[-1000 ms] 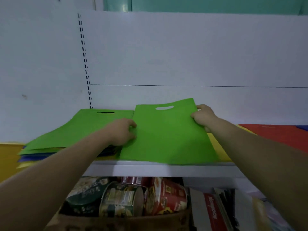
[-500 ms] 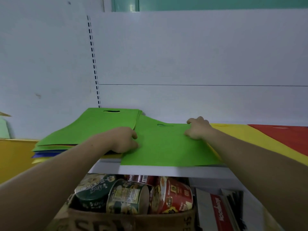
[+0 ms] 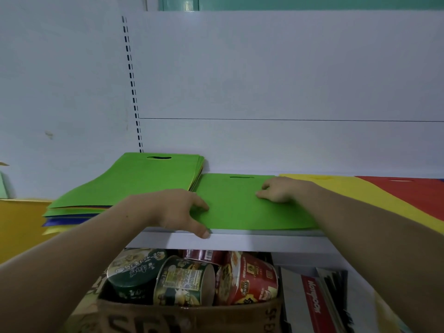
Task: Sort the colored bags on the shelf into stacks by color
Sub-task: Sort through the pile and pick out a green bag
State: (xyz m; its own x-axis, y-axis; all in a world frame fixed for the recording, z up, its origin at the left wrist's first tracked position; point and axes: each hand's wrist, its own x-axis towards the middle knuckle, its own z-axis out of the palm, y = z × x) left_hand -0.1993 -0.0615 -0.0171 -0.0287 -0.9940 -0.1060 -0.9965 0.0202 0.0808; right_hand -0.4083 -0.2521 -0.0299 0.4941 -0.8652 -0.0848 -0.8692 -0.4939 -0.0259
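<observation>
A single green bag point(image 3: 240, 207) lies flat on the white shelf point(image 3: 252, 241), handle slot toward the back wall. My left hand point(image 3: 173, 210) rests on its front left corner, index finger laid on the fabric and thumb down at the shelf's front edge. My right hand point(image 3: 281, 189) touches the top of the bag near its right side with bent fingers. To the left sits a mixed stack point(image 3: 134, 181) with green bags on top and blue point(image 3: 64, 222) and yellow layers beneath. A yellow bag point(image 3: 360, 195) and a red bag point(image 3: 413, 193) lie to the right.
The white back panel rises close behind the bags. Below the shelf stands a cardboard box point(image 3: 187, 316) filled with instant noodle cups point(image 3: 182, 280), with a red-and-white package point(image 3: 314, 304) beside it. A yellow surface point(image 3: 19, 227) lies at the far left.
The green bag, held tilted up a second ago, has come down flat on the shelf. My right hand slid from its far corner onto its top; my left thumb moved to the shelf edge.
</observation>
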